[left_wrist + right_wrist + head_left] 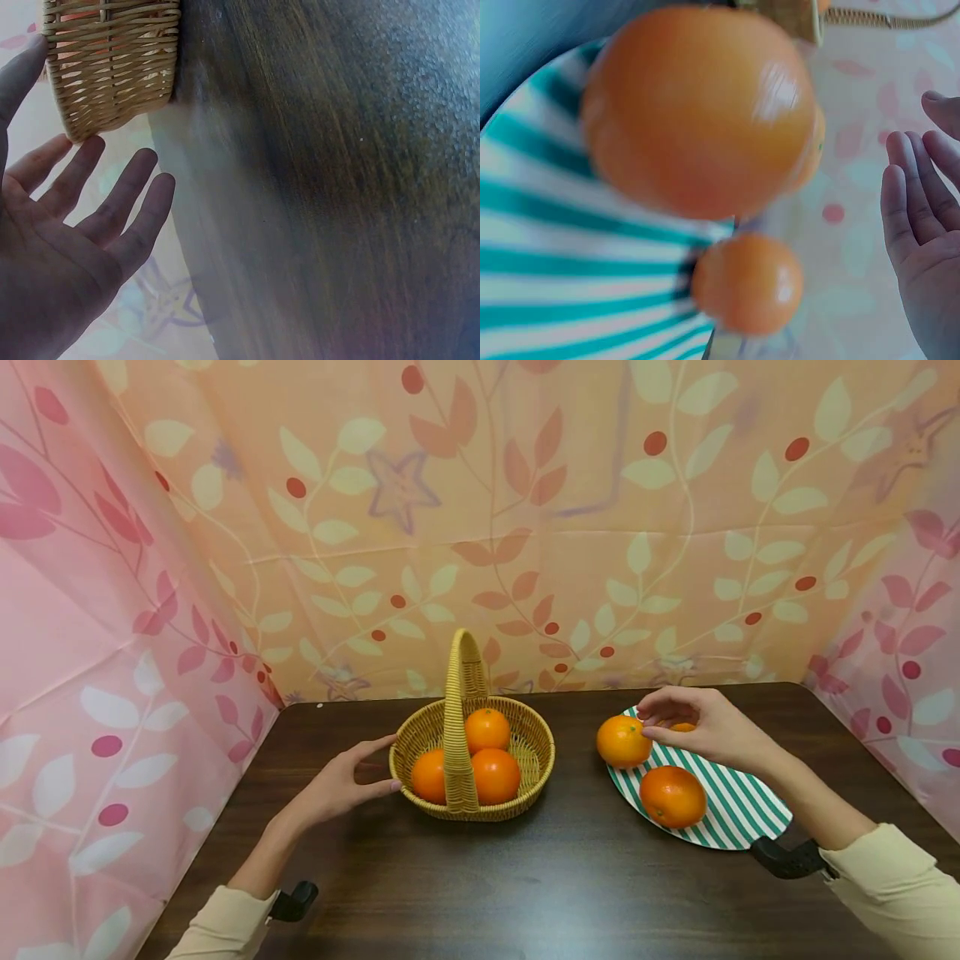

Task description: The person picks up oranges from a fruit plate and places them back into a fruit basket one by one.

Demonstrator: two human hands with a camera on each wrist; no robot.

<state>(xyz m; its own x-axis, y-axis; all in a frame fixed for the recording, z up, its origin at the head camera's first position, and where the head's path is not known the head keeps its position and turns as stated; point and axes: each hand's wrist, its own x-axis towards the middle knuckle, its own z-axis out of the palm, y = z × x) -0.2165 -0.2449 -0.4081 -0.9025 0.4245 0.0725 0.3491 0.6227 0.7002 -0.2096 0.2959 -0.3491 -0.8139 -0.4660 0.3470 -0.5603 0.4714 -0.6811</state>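
A yellow wicker basket point(530, 793) with a tall handle stands on the table, holding three oranges point(496, 777). At its left rim is my left hand point(337, 789), fingers spread and fingertips at the wicker; in the left wrist view they reach the basket's side point(112, 71). My right hand point(701, 727) hovers over a green-and-white striped plate point(738, 806), fingers loosely bent and holding nothing. On this plate lie a front orange point(672, 797), a left orange point(622, 742) close to my fingertips, and another orange point(683, 727) mostly hidden behind the hand.
The dark wooden table point(480, 885) runs under everything. Printed leaf-pattern curtains point(495, 527) hang behind it and along both sides. Black wrist straps point(787, 858) sit near my cream sleeves point(892, 868).
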